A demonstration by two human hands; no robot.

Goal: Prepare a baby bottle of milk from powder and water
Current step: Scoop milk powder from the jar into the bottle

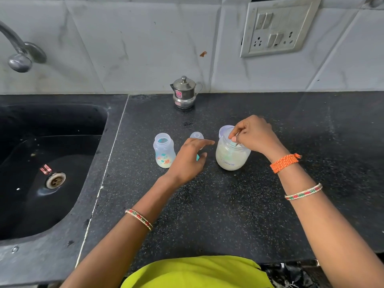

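Observation:
An open baby bottle (164, 151) with printed pictures stands on the black counter (218, 204). To its right is a clear jar of white powder (231, 155) labelled "formula", its lid (225, 129) lying just behind. My right hand (254, 135) is over the jar's mouth, pinching a thin metal spoon (237, 140) whose bowl dips into the jar. My left hand (190, 160) hovers between bottle and jar, fingers spread, holding nothing. It hides most of the bottle's cap and teat (197, 135).
A small steel pot with a lid (184, 93) stands at the back by the tiled wall. A black sink (47, 167) with a tap (18, 50) lies to the left. A switch and socket panel (276, 28) is on the wall.

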